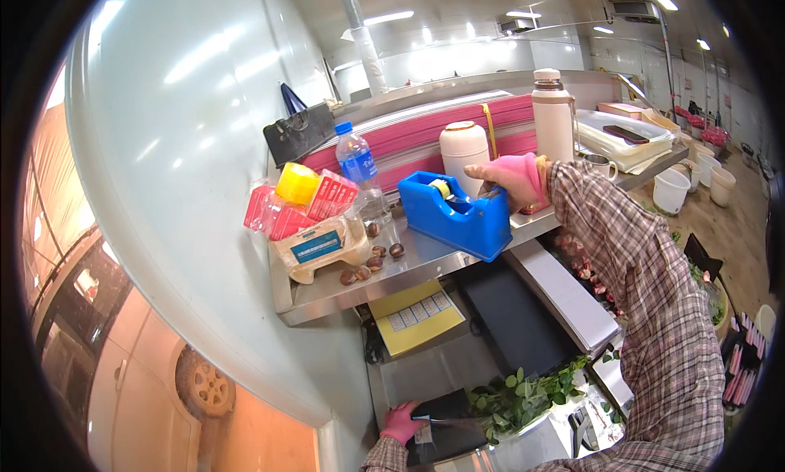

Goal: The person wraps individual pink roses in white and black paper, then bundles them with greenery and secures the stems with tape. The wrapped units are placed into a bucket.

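Note:
My right hand (518, 180), in a pink glove with bare fingertips, is at the cutter end of a blue tape dispenser (454, 220) on the steel shelf. Its thumb points left above the dispenser, and its other fingers are curled and partly hidden at that end. A yellowish tape roll (440, 188) sits in the dispenser. Below, my left hand (402, 421), also pink-gloved, rests at a small label (423, 431) on clear wrap over a black surface. Whether it pinches or presses there cannot be told. Green leafy stems (521, 398) lie right of it.
A plastic bottle (359, 159), red boxes with yellow tape (297, 187), chestnuts (374, 262) and two flasks (552, 119) crowd the shelf (423, 257). On the lower bench are a yellow pad (417, 321), white sheets (564, 294) and a black-handled tool (582, 432). White buckets (671, 190) stand on the floor.

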Available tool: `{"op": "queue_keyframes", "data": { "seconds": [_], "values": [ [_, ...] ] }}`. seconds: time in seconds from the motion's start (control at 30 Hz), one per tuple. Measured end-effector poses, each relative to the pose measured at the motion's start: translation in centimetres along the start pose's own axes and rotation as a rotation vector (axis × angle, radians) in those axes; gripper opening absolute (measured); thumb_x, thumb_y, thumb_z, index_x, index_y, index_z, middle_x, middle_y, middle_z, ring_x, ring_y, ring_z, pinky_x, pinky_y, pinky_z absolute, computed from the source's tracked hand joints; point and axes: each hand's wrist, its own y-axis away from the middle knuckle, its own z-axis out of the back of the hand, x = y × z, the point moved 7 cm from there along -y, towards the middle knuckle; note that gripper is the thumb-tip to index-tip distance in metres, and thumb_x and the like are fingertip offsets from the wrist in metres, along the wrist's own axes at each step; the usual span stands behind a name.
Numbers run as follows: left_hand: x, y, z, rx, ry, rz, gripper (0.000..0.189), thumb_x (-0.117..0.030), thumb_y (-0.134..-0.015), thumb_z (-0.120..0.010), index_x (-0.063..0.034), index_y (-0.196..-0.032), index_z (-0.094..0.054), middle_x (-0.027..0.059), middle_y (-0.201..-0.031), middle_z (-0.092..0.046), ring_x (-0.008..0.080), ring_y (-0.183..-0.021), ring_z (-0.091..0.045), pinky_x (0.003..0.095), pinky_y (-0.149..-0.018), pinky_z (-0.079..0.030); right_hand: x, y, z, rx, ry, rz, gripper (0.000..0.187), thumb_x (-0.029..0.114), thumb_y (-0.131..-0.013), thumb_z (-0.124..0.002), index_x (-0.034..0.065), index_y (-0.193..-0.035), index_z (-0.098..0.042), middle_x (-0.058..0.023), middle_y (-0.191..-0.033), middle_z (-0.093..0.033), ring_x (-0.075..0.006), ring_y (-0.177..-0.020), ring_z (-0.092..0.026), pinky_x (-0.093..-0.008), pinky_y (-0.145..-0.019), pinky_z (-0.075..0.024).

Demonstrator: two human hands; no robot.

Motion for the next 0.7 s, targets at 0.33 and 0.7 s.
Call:
{"op": "queue_keyframes", "data": {
  "seconds": [0.33,0.7],
  "values": [
    [1.3,0.4,-0.7,-0.033,-0.041,0.004,0.073,-0.045,-0.069,-0.080,-0.0247,-0.136,-0.059,0.0061,-0.136,-0.060,0.0296,-0.132,-0.050,0.0511,-0.117,-0.026,1.7,-0.5,-2.5,0.191,0.002,0.038,0.083,0.057,-0.092,-0.061,-0.0037,-0.144,-0.040,-0.0275,-0.139,-0.050,-0.0409,-0.136,-0.043,-0.0684,-0.108,-0.0330],
    [0.6,0.7,0.0,-0.029,0.043,0.027,0.074,-0.041,-0.067,-0.082,-0.0223,-0.135,-0.060,0.0053,-0.135,-0.061,0.0265,-0.132,-0.050,0.0485,-0.115,-0.028,1.0,4.7,0.1,-0.144,-0.176,0.381,0.037,0.033,-0.099,-0.061,-0.0010,-0.112,-0.068,-0.0099,-0.103,-0.069,-0.0210,-0.096,-0.066,-0.0333,-0.088,-0.0535]
  ]
}}
